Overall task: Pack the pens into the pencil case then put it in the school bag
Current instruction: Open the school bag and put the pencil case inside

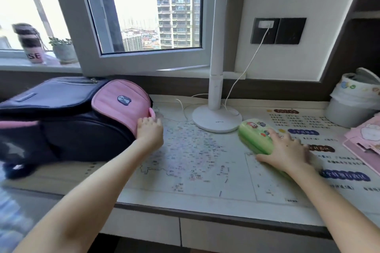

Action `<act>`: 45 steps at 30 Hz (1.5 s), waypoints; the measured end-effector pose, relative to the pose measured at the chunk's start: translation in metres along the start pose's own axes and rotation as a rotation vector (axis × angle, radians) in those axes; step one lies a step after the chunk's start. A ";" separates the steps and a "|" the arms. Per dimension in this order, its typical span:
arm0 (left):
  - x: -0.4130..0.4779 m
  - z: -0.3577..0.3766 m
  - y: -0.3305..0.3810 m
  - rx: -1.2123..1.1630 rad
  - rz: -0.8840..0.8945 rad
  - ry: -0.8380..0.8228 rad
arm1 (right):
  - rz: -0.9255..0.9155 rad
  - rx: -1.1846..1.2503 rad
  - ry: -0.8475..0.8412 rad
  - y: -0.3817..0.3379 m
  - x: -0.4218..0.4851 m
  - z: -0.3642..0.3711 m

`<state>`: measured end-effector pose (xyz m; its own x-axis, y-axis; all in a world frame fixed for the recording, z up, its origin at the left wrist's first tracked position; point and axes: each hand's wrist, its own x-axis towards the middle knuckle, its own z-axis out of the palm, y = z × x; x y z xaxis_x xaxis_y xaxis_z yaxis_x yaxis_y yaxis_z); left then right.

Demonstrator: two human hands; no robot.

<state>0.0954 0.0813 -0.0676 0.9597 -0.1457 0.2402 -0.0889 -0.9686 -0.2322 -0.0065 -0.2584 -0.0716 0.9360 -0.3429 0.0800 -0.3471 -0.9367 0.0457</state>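
A dark blue and pink school bag [67, 117] lies on its side at the left of the desk, its pink flap facing right. My left hand [149, 130] grips the edge of that pink flap. A green pencil case [254, 134] with stickers on its lid lies closed on the desk, right of the lamp base. My right hand [284, 151] is wrapped over its near end, thumb on the desk side. No loose pens are visible.
A white desk lamp [217, 118] stands between bag and case, its cable trailing to a wall socket [266, 30]. A map mat [195, 160] covers the desk. A white bin [349, 107] and pink books [366, 139] sit at the right. An open window [141, 55] juts over the desk's back.
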 end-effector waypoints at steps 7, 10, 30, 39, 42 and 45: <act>-0.024 -0.015 0.003 -0.159 0.144 -0.033 | 0.039 -0.005 0.046 0.008 -0.002 0.002; -0.072 -0.030 0.003 -0.233 0.308 0.021 | 0.005 -0.016 0.164 0.003 -0.006 -0.002; -0.140 -0.084 -0.060 -0.346 0.129 0.299 | -0.197 1.015 -0.075 -0.079 -0.086 -0.004; -0.153 -0.077 -0.077 -0.548 0.211 0.434 | -0.365 0.564 0.382 -0.070 -0.106 0.011; -0.162 -0.061 -0.093 -0.581 0.210 0.511 | -0.349 0.836 0.299 -0.057 -0.100 -0.015; -0.163 -0.053 -0.094 -0.794 0.190 0.510 | -0.191 1.231 0.130 -0.068 -0.080 -0.043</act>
<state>-0.0671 0.1860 -0.0354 0.6960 -0.2029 0.6887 -0.5652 -0.7464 0.3513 -0.0605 -0.1643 -0.0386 0.9280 -0.2506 0.2756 0.1449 -0.4388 -0.8868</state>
